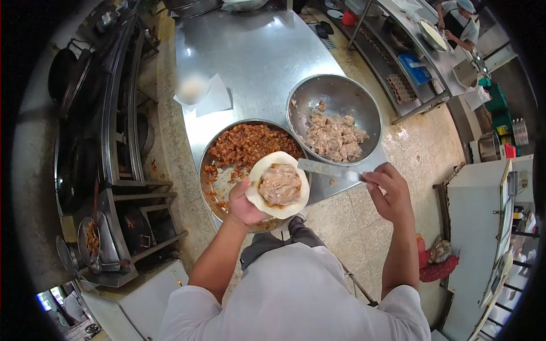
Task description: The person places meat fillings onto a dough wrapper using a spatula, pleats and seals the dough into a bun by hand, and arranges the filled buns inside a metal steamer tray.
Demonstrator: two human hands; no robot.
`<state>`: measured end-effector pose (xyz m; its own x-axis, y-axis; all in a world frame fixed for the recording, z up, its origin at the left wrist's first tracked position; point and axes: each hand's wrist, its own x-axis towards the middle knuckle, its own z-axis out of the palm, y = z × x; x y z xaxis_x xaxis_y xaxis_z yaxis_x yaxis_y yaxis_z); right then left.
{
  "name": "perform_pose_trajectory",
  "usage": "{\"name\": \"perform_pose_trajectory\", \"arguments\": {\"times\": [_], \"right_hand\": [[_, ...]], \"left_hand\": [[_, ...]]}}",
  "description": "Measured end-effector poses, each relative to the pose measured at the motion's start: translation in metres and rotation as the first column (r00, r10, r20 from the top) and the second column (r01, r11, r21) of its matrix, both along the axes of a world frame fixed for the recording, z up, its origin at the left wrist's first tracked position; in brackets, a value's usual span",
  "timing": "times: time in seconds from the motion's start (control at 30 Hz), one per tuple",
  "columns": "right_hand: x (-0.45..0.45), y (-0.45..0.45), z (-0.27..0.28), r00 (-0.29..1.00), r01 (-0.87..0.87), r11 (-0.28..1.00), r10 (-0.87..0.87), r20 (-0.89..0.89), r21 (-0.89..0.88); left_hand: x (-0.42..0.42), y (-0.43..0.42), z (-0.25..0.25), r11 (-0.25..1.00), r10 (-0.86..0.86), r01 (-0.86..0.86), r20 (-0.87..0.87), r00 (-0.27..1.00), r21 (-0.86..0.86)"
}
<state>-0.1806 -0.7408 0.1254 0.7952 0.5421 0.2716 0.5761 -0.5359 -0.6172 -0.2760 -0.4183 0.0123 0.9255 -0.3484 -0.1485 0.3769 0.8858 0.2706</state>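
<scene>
The half-curled left hand [244, 206] supports the dough round [278, 158] above the left bowl [227, 172]; filling [280, 184] is applied, the edge lies unfolded. The right hand [389, 193], fingers closed, grips the spatula [327, 169] handle.

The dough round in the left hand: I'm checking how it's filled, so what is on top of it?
A mound of pale minced filling, brownish around its edge, sits on the dough round. The dough's middle is covered by it and cannot be seen.
</scene>
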Motion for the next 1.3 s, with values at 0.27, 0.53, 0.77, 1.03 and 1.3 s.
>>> {"name": "perform_pose_trajectory", "arguments": {"times": [0.27,0.53,0.77,1.03,1.3], "right_hand": [[0.108,-0.028,-0.030,0.917,0.390,0.559,-0.308,0.254,-0.732],[0.151,-0.010,-0.048,0.923,0.324,0.464,-0.345,0.168,-0.825],[0.170,-0.011,-0.096,0.873,0.397,0.645,-0.485,0.051,-0.653],[0.173,0.013,-0.117,0.864,0.390,0.674,-0.503,-0.004,-0.628],[0.176,0.046,-0.138,0.874,0.397,0.751,-0.485,-0.033,-0.528]], "left_hand": [[0.001,-0.008,-0.025,0.997,0.052,-0.057,-0.098,0.994,-0.053],[-0.012,-0.004,-0.034,0.994,0.098,-0.103,-0.131,0.987,-0.037],[-0.014,0.007,-0.034,0.992,0.101,-0.112,-0.173,0.980,-0.056],[-0.012,0.013,-0.043,0.994,0.102,-0.107,-0.182,0.978,-0.017],[-0.012,0.017,-0.040,0.993,0.109,-0.115,-0.165,0.980,-0.029]]}}
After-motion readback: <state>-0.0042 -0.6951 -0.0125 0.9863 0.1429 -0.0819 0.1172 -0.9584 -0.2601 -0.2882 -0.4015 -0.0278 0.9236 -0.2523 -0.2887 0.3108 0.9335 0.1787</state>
